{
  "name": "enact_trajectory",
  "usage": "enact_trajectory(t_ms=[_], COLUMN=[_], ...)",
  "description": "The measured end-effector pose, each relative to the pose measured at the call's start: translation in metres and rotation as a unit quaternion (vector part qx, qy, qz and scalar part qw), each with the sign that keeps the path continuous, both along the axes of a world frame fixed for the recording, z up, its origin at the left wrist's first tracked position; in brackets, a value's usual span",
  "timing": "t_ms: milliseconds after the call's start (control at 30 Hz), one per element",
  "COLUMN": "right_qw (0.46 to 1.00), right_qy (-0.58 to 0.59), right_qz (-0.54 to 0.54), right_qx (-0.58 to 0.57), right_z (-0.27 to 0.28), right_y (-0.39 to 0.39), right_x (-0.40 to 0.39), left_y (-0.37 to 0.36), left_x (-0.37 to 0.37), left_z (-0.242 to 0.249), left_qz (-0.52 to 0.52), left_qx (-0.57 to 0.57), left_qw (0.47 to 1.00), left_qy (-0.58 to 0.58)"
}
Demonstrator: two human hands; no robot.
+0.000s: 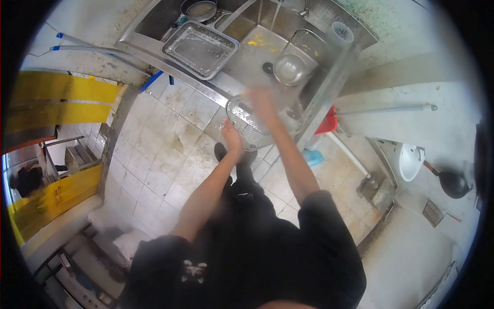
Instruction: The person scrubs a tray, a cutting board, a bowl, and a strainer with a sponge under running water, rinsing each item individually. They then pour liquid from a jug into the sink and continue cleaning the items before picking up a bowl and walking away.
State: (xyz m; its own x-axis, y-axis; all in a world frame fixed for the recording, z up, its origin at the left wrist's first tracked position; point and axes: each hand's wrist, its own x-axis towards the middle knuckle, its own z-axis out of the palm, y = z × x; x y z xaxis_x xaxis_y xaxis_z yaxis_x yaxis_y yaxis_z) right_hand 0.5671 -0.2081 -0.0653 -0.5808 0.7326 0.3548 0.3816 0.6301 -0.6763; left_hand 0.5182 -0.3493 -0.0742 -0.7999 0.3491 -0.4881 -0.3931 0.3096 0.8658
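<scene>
In the head view, my left hand [232, 137] is closed on the near-left rim of a perforated metal tray [242, 117], held tilted at the front edge of the sink. My right hand [261, 104] is over the tray's right side, smeared by motion, so its fingers and anything in them cannot be made out. A metal bowl [290, 69] rests inside the steel sink [244, 64], beside a dark drain. Yellow scraps [261, 41] lie on the basin floor, and water runs from a tap at the back.
A rectangular steel tray [200, 50] sits left of the basin, with a pan [199, 9] behind it. A clear cup [342, 32] stands at the back right corner. Below are a red dustpan-like object [328, 122], a white pipe [352, 153] and a blue item [312, 157].
</scene>
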Motion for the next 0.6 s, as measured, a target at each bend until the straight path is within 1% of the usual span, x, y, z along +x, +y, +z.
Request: enact_trajectory(t_ms=[33, 67, 100, 133, 167, 200, 233, 267, 300, 333, 367, 400, 433, 467, 500, 567, 600], right_qw=[1.0, 0.997, 0.986, 0.99, 0.96, 0.96, 0.958, 0.953, 0.968, 0.968, 0.99, 0.988, 0.989, 0.989, 0.978, 0.949, 0.95], right_qy=[-0.001, 0.008, 0.019, -0.122, -0.261, -0.262, -0.256, -0.253, -0.185, -0.187, -0.115, -0.038, -0.036, -0.118, -0.201, -0.288, -0.285], right_qz=[0.001, 0.079, 0.156, 0.044, -0.068, -0.068, -0.053, -0.037, -0.084, -0.084, 0.035, 0.151, 0.143, 0.088, 0.036, -0.092, -0.095], right_qx=[0.001, -0.023, -0.046, -0.055, -0.069, -0.069, -0.114, -0.163, -0.145, -0.144, -0.078, -0.009, -0.007, 0.019, 0.046, -0.094, -0.088], right_z=[0.003, 0.007, 0.008, 0.014, 0.017, 0.025, 0.038, 0.051, 0.065, 0.066, 0.064, 0.064, 0.067, 0.072, 0.078, 0.09, 0.089], right_y=[0.001, 0.001, 0.005, 0.028, 0.048, 0.055, 0.071, 0.078, 0.056, 0.041, 0.026, 0.021, 0.025, 0.031, 0.039, 0.07, 0.079], right_x=[-0.005, -0.009, -0.011, -0.003, 0.018, 0.032, 0.038, 0.041, 0.026, 0.01, -0.002, -0.006, 0.0, 0.011, 0.025, 0.069, 0.069], left_y=[-0.003, -0.01, -0.012, -0.008, -0.009, -0.007, -0.001, -0.001, 0.001, 0.003, 0.003, 0.004, 0.007, 0.009, 0.009, 0.006, 0.01], left_x=[-0.007, -0.015, -0.021, -0.022, -0.019, -0.019, -0.023, -0.023, -0.021, -0.019, -0.017, -0.016, -0.017, -0.016, -0.014, -0.011, -0.015], left_z=[-0.006, -0.017, -0.017, -0.019, -0.012, -0.007, -0.005, -0.003, -0.002, 0.001, 0.006, 0.009, 0.012, 0.014, 0.016, 0.028, 0.032], left_qz=[0.001, -0.039, -0.079, -0.081, -0.096, -0.11, -0.109, -0.13, -0.15, -0.15, -0.131, -0.115, -0.123, -0.122, -0.116, -0.133, -0.15], left_qx=[0.001, 0.011, 0.023, 0.024, 0.017, 0.015, 0.022, 0.022, 0.021, 0.022, 0.036, 0.052, 0.055, 0.061, 0.067, 0.064, 0.062], left_qw=[1.0, 0.999, 0.995, 0.995, 0.991, 0.986, 0.986, 0.981, 0.975, 0.976, 0.979, 0.982, 0.98, 0.972, 0.961, 0.961, 0.959], left_qy=[-0.001, 0.026, 0.054, 0.053, 0.086, 0.122, 0.126, 0.143, 0.159, 0.157, 0.149, 0.143, 0.145, 0.194, 0.241, 0.234, 0.234])
